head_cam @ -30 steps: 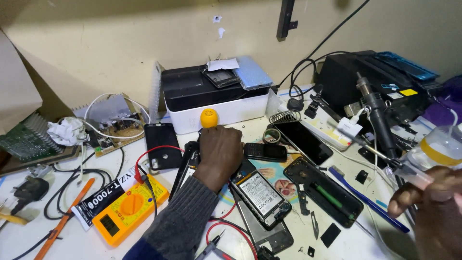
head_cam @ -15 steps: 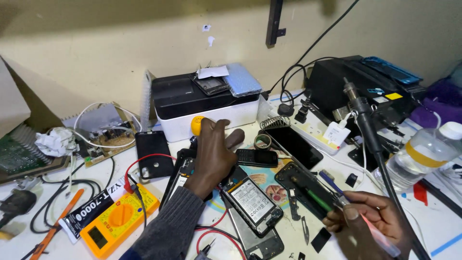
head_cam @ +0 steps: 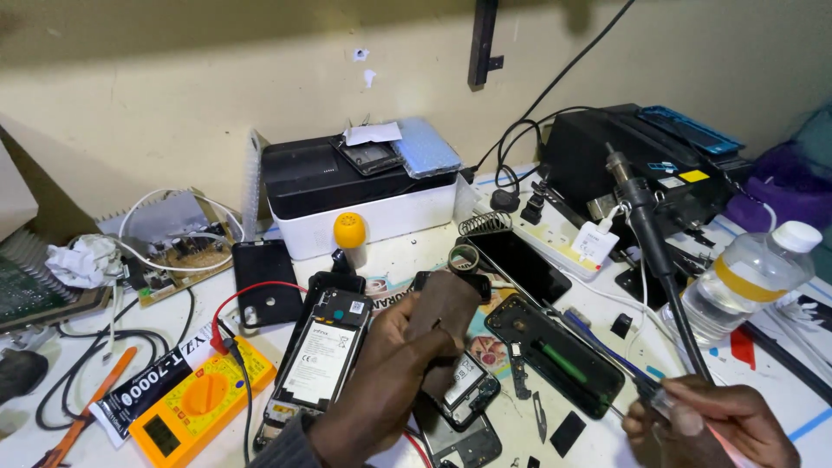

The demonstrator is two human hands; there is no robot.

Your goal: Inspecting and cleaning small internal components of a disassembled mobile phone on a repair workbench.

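The person's left hand (head_cam: 390, 377) is low in the middle of the view. Its fingers (head_cam: 414, 334) are closed around a dark flat piece (head_cam: 444, 308). It looks like a phone cover. The piece is held up off the table (head_cam: 407, 251) and points toward 12 o'clock.

Just under that hand, at 5 o'clock from it, lies a small open phone (head_cam: 470, 392) with its insides showing. At 9 o'clock from the hand lies a bigger open phone (head_cam: 319, 357) with a white battery. A yellow meter (head_cam: 198, 403) sits farther out at 9 o'clock, with a red wire running to it.

The right hand (head_cam: 715, 425) is at the bottom right corner. Its fingers are pinched shut on a thin tool (head_cam: 666, 400). The tip points toward 10 o'clock, at a black phone frame (head_cam: 555, 355) that lies between the two hands. The tip does not touch it.

A clear water bottle (head_cam: 747, 277) stands at 1 o'clock from the right hand. A black and white printer (head_cam: 355, 186) sits at the back, by the wall.

The step in hand looks like lifting the dark piece clear of the small open phone. The two are close but seem apart. A next move here would call for a firm hold on the piece and a slow, steady tool tip, because tiny loose parts lie all around on the table.
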